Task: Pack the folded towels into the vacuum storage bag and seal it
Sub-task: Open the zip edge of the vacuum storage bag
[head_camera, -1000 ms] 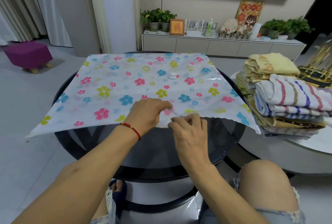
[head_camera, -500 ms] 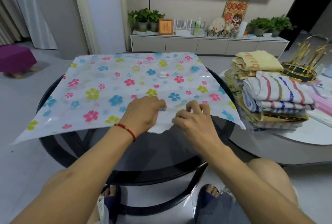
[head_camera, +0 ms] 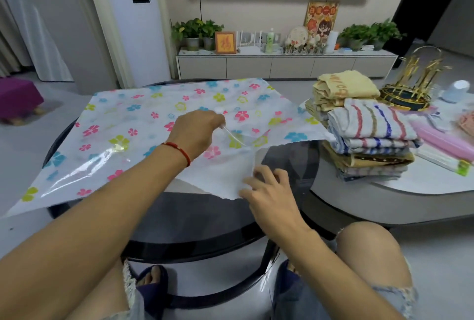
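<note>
- Fingers of the left hand (head_camera: 197, 131) pinch the upper layer of the vacuum storage bag (head_camera: 143, 125), now lifted higher than before.
- Right hand (head_camera: 266, 186) fingers press the lower layer onto the surface (head_camera: 195, 217), mouth newly parted.
- Folded towels (head_camera: 364, 130) sit stacked right of both hands.

left hand (head_camera: 198, 131) lifts bag (head_camera: 133, 125) top layer | right hand (head_camera: 268, 187) pins lower edge

Legible text is sparse. Small framed picture (head_camera: 225, 42), well beyond the left hand's fingers (head_camera: 218, 121): one gold character on orange, reads 福. Yellow towel (head_camera: 343, 85), beyond the right hand's fingers (head_camera: 259, 175): orange lettering, folded, unreadable. Poster (head_camera: 321, 18): characters too blurred.
</note>
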{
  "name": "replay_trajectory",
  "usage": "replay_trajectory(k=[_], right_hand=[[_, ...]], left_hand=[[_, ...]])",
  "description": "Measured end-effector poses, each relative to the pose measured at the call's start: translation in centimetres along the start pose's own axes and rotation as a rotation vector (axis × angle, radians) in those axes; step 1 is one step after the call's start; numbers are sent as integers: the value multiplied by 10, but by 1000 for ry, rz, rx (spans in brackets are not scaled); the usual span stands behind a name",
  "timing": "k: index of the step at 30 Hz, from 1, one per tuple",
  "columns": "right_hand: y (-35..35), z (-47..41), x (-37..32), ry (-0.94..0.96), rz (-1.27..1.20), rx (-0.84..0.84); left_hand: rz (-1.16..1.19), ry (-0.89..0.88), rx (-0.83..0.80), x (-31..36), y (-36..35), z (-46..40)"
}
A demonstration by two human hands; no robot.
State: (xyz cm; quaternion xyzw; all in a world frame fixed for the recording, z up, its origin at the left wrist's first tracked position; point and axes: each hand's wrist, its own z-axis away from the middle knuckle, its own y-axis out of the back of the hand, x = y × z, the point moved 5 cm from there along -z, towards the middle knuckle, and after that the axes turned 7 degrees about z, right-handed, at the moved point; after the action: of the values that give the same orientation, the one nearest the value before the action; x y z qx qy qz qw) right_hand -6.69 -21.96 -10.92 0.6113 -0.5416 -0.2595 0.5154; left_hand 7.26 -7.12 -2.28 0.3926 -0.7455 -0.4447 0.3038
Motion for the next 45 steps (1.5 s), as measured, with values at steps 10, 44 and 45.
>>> replay_trajectory(k=[10,44,45], right_hand=[[-4,-23,58,-55,91,-56],[-6,-61,-62,-181,-531,-16],[-8,-59,-63,-172,-534,-27]], left_hand=[[112,122,100,-5,3,14],[192,483,-316,-47,15,105],[178,491,-312,-52,17,108]])
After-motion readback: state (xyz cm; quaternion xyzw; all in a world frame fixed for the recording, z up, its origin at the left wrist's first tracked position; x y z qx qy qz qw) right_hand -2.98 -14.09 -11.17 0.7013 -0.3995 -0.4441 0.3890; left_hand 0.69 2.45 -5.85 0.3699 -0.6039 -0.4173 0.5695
